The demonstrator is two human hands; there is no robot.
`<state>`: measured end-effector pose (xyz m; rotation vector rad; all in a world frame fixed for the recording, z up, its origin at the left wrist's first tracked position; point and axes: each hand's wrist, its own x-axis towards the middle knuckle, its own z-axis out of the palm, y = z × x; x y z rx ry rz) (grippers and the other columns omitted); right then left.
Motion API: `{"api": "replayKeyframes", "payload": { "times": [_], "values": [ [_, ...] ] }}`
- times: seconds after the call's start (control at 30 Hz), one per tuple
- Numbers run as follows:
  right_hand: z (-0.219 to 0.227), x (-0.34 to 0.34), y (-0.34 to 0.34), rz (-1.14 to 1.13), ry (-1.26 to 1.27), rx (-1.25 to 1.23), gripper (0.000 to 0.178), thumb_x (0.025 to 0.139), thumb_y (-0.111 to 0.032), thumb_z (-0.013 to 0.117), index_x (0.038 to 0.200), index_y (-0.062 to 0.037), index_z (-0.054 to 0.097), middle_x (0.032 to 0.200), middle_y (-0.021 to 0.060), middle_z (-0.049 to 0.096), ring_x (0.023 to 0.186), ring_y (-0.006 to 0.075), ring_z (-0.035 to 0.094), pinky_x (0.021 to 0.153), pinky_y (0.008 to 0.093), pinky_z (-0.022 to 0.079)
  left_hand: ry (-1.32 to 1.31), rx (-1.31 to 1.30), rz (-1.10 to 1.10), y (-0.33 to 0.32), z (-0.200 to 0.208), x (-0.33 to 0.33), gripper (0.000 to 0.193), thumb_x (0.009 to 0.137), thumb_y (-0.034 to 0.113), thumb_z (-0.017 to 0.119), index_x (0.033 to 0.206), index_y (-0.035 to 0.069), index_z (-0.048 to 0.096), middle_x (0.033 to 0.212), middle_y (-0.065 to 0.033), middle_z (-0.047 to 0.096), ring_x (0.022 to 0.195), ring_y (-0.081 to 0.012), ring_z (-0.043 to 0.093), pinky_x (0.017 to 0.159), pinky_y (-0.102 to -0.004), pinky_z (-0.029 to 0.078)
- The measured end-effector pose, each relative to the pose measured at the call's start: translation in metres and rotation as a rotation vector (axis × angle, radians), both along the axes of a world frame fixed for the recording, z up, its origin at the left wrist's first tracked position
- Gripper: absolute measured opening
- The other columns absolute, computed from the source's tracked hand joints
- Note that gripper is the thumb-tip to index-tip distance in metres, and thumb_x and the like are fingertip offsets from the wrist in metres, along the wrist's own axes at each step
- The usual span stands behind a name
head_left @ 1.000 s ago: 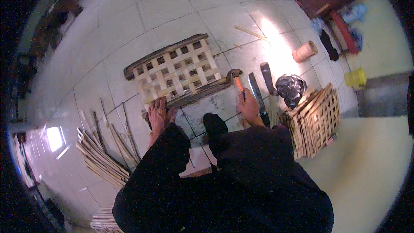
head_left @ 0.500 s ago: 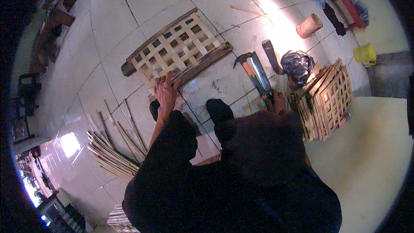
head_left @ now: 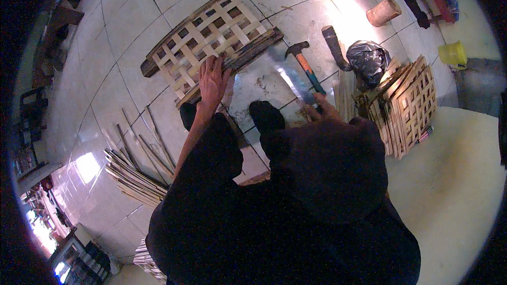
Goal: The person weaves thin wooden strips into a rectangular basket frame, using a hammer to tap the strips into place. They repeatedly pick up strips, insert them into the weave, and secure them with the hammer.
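Note:
A lattice panel of woven pale strips [head_left: 214, 31] lies on the floor ahead of me, with dark wooden bars along its two long sides. My left hand [head_left: 214, 82] rests on its near bar [head_left: 252, 53], fingers laid over the bar and the strip ends. My right hand [head_left: 323, 110] is closed round the handle of a long knife [head_left: 291, 82]. The blade is blurred by motion and points up-left toward the bar's right end. Just right of the blade lies a claw hammer [head_left: 303, 63] with an orange and green handle.
On the right are a dark curved tool [head_left: 335, 47], a black plastic bag [head_left: 368, 62], a stack of woven panels [head_left: 409, 108] and a wooden cylinder [head_left: 384, 11]. A yellow container [head_left: 453, 55] stands by the wall. Loose strips [head_left: 134, 179] lie left of my leg.
My right hand has lifted the knife from beside the hammer and swung it left toward the panel. My left hand has shifted slightly along the near bar toward its right end.

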<state>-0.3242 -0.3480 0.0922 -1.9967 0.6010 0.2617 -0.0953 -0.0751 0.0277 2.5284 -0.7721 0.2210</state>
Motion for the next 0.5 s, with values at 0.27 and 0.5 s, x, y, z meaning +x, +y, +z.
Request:
{"api": "replayKeyframes", "payload": {
  "times": [0.27, 0.5],
  "values": [
    [-0.009, 0.029, 0.028, 0.204, 0.116, 0.217, 0.035, 0.096, -0.029, 0.054, 0.122, -0.0061, 0.05, 0.111, 0.0163, 0.059, 0.104, 0.0265, 0.057, 0.088, 0.0377, 0.045, -0.064, 0.065, 0.042, -0.008, -0.003, 0.002, 0.04, 0.078, 0.028, 0.07, 0.115, 0.013, 0.063, 0.114, -0.0133, 0.049, 0.108, -0.0336, 0.048, 0.094, -0.0488, 0.037],
    [-0.046, 0.035, 0.018, 0.153, 0.245, 0.421, 0.038, 0.095, -0.032, 0.055, 0.123, -0.0061, 0.051, 0.11, 0.0163, 0.059, 0.104, 0.026, 0.056, 0.089, 0.0388, 0.043, 0.02, -0.052, 0.021, -0.009, -0.015, 0.013, 0.039, 0.073, 0.024, 0.074, 0.109, 0.012, 0.066, 0.106, -0.0128, 0.045, 0.1, -0.0321, 0.048, 0.089, -0.0457, 0.038]
  ]
}}
